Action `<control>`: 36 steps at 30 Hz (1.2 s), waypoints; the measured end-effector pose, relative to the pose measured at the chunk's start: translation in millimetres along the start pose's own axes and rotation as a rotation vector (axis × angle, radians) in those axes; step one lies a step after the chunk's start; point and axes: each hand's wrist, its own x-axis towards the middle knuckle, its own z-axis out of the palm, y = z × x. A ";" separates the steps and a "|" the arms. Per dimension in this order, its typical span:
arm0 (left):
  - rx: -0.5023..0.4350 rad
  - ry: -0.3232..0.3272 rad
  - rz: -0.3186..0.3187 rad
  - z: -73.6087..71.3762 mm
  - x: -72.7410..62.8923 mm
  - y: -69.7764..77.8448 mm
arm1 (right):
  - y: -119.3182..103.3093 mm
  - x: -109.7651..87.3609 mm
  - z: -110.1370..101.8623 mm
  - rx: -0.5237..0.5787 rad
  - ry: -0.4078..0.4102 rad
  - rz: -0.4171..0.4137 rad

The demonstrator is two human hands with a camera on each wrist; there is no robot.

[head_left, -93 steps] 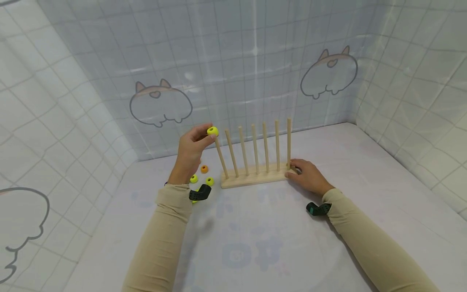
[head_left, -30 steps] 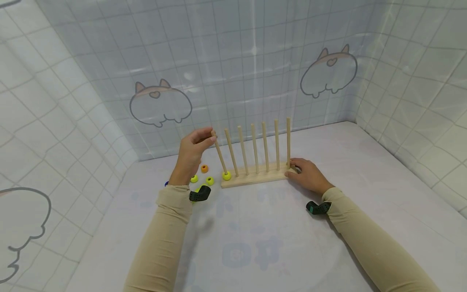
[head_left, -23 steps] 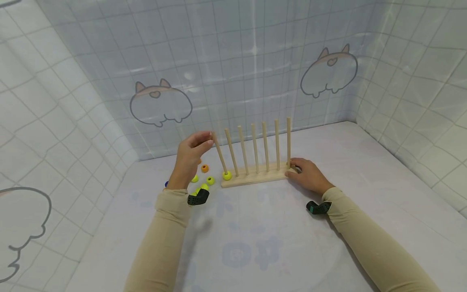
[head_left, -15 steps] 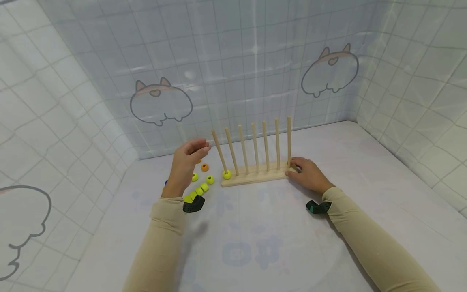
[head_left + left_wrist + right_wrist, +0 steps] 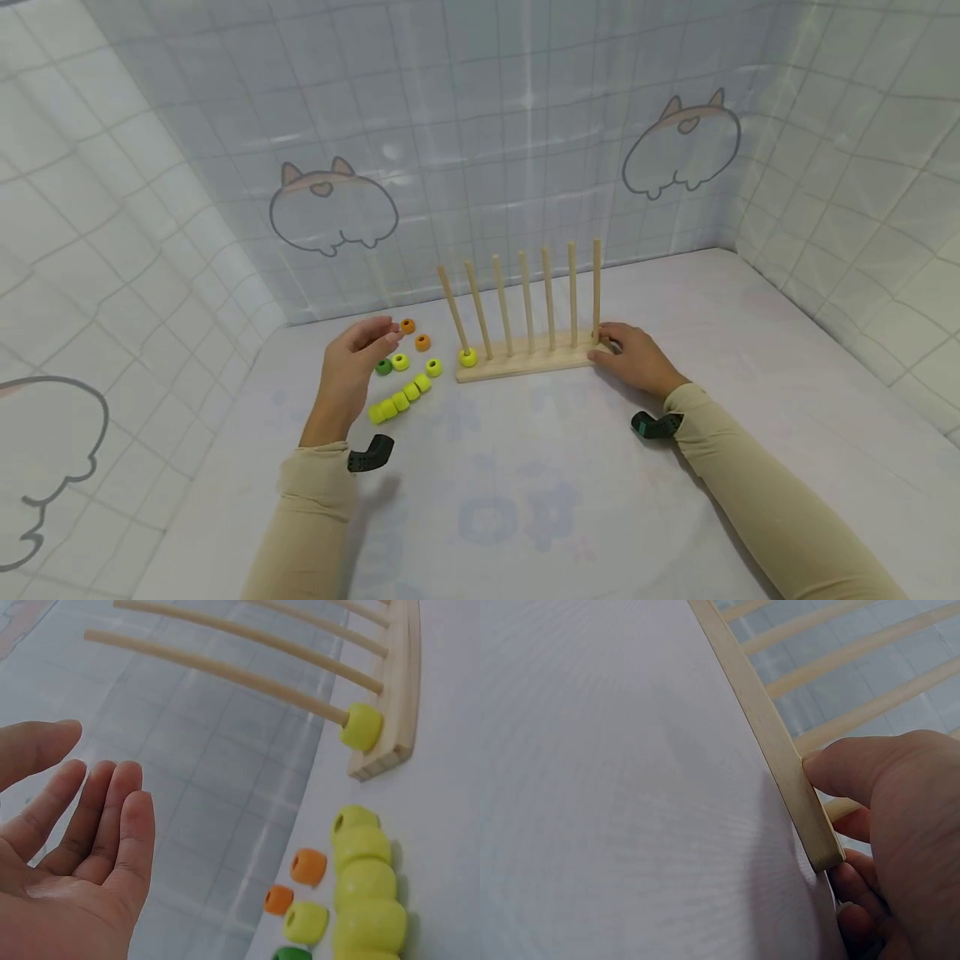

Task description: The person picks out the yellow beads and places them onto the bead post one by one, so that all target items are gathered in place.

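Yellow bead (image 5: 468, 358) has slid down the leftmost peg (image 5: 453, 308) onto the wooden base (image 5: 540, 363), freeing my left grip (image 5: 352, 364), fingers apart, to withdraw leftward. My right grip (image 5: 634, 358) clasps the base's right end.

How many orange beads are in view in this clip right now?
2. In the head view, one orange bead shows beside the left hand; the second orange bead lies nearer the wooden rack. More could be hidden behind the left hand.
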 end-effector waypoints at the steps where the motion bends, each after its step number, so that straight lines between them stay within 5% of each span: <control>1: 0.008 0.005 -0.009 -1.7 -2.4 -1.4 | 0.5 0.1 0.1 -0.001 0.001 0.000; 16: 0.057 0.026 -0.133 -25.5 -28.6 -22.2 | 1.2 0.9 -0.3 0.001 0.002 -0.011; 22: 0.012 0.049 -0.161 -28.5 -32.9 -32.6 | 0.6 0.4 -2.0 -0.009 0.000 -0.011; 36: 0.067 0.098 -0.216 -41.5 -41.3 -53.0 | -2.5 -2.1 -0.5 0.014 -0.001 -0.006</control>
